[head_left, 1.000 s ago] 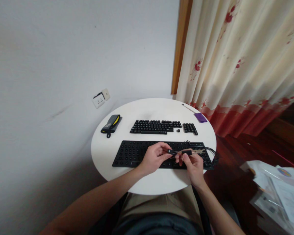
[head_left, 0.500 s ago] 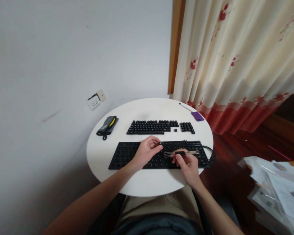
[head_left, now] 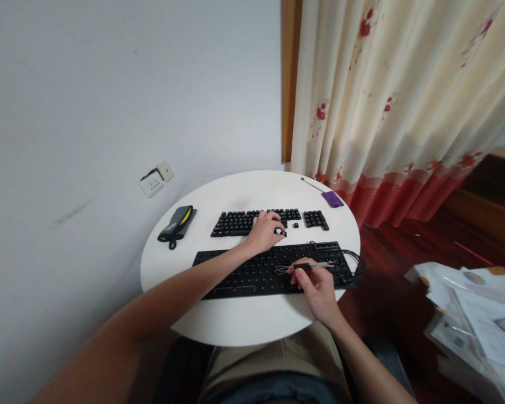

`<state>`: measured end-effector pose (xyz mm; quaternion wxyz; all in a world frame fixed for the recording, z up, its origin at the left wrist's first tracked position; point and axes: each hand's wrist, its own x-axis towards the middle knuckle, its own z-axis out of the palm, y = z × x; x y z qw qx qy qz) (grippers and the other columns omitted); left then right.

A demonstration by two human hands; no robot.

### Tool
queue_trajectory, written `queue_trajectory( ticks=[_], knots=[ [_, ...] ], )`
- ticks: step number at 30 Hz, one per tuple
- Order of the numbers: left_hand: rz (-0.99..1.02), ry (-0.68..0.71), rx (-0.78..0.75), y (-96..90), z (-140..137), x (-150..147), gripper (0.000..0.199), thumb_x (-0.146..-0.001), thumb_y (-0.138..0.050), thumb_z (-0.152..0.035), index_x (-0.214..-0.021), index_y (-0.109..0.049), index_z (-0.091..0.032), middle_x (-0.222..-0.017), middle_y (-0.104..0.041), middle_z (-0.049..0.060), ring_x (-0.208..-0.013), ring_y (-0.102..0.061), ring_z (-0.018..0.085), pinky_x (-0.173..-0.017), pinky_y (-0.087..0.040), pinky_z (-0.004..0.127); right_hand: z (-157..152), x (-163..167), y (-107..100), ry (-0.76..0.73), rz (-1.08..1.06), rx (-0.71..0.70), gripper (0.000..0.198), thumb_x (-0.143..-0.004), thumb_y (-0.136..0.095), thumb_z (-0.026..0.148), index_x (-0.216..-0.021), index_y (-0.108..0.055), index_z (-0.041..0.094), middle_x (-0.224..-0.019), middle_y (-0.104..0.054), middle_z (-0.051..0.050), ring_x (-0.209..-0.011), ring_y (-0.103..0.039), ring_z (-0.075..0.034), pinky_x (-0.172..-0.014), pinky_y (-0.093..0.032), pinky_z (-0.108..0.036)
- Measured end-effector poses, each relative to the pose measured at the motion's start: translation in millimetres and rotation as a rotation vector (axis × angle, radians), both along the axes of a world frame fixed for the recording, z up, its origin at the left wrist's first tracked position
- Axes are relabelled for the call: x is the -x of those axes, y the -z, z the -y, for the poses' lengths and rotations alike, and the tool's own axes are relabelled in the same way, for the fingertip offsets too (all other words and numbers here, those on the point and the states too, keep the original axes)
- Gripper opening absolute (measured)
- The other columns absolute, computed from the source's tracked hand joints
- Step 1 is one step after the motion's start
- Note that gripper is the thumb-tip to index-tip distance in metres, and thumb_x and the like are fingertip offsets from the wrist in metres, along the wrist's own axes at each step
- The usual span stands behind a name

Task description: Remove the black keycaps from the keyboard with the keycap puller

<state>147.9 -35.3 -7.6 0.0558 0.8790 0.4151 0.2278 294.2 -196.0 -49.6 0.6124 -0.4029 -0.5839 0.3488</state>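
Note:
A black keyboard base with its keycaps off lies on the round white table. Beyond it the removed black keycaps are laid out in keyboard order, with a numpad block and a single loose cap beside them. My left hand reaches over the base to the laid-out caps, fingertips pinching a keycap at their right end. My right hand rests on the base and holds a wire keycap puller pointing left.
A grey and yellow pouch lies at the table's left. A purple brush sits at the far right rim. The keyboard cable loops off the right edge. Curtain and papers stand to the right.
My left hand left the puller with a keycap and moved forward to the laid-out caps. My right hand stayed over the base with the puller. The view shifted slightly.

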Motion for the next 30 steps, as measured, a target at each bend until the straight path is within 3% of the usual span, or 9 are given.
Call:
queue_trajectory(
  ticks=[6,13,20,30],
  knots=[
    [-0.082,-0.046,0.0,10.0,-12,-3,0.012,-0.075,-0.078,-0.029,-0.086,-0.078,-0.027,-0.129,-0.05,0.007,-0.118,-0.04,0.032,-0.095,-0.035,0.048,1,0,-1,0.007,-0.006,0.003,0.024,-0.097,-0.053,0.034,-0.089,-0.067,0.017,-0.082,-0.064,-0.005,-0.062,-0.057,-0.013,-0.055,-0.045,-0.025],
    [-0.042,-0.058,-0.003,16.4,-14,-2,0.024,-0.072,-0.081,-0.034,-0.095,-0.076,-0.028,-0.127,-0.049,0.007,-0.117,-0.039,0.032,-0.094,-0.036,0.047,1,0,-5,0.002,0.013,-0.001,0.025,-0.097,-0.053,0.034,-0.087,-0.068,0.017,-0.08,-0.063,-0.004,-0.062,-0.057,-0.014,-0.056,-0.046,-0.025],
    [0.021,-0.078,-0.009,20.4,-17,-4,0.01,-0.075,-0.08,-0.03,-0.084,-0.078,-0.027,-0.129,-0.046,0.005,-0.119,-0.037,0.031,-0.098,-0.034,0.048,2,0,-6,0.004,0.012,0.001,0.024,-0.096,-0.054,0.034,-0.087,-0.068,0.016,-0.08,-0.063,-0.004,-0.062,-0.056,-0.014,-0.056,-0.046,-0.025],
    [0.069,-0.101,-0.019,24.9,-20,-1,0.015,-0.074,-0.081,-0.032,-0.088,-0.076,-0.026,-0.126,-0.05,0.005,-0.116,-0.04,0.03,-0.096,-0.036,0.046,2,0,-5,-0.021,-0.001,-0.001,0.022,-0.097,-0.054,0.031,-0.088,-0.068,0.017,-0.08,-0.062,-0.003,-0.063,-0.055,-0.013,-0.057,-0.044,-0.024]
  ],
)
